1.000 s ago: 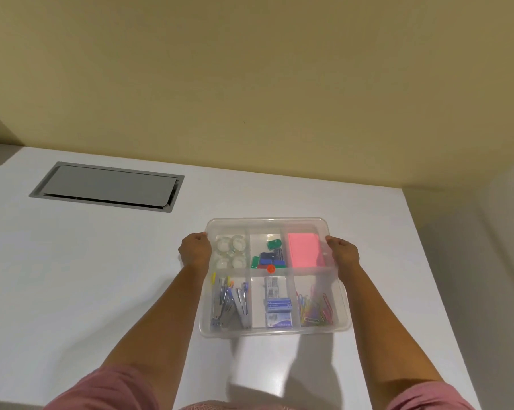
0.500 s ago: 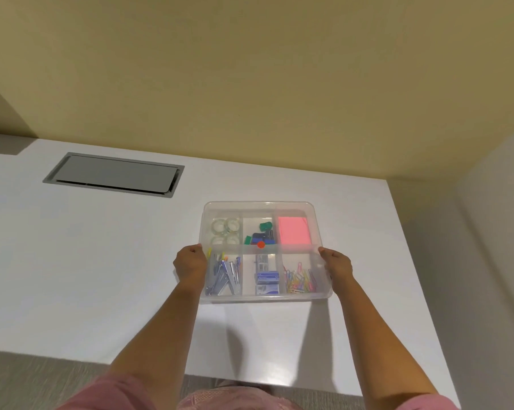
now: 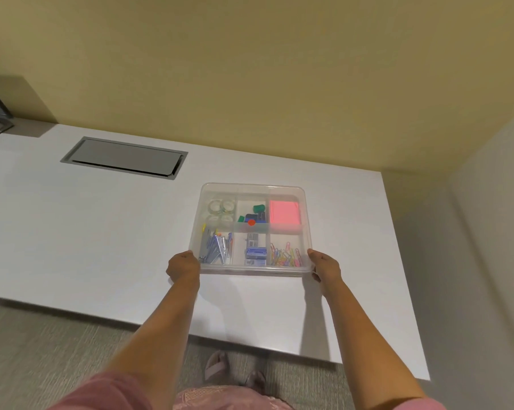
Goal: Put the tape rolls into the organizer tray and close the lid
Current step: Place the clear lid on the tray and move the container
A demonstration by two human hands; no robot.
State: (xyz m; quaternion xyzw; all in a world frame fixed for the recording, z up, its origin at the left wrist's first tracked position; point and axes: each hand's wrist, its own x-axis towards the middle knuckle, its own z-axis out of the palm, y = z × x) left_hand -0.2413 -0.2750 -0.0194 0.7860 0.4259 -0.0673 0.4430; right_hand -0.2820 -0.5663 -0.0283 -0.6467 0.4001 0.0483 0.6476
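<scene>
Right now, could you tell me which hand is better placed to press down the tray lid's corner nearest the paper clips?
Right. The right hand already grips that near corner of the tray, beside the paper clips; the left hand holds the opposite corner.

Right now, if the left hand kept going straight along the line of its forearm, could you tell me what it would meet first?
The left hand already touches the organizer tray at its near left corner, so it would probably press into that corner first.

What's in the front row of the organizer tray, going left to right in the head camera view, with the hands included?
left hand → metal clips and pins → blue staple boxes → coloured paper clips → right hand
</scene>
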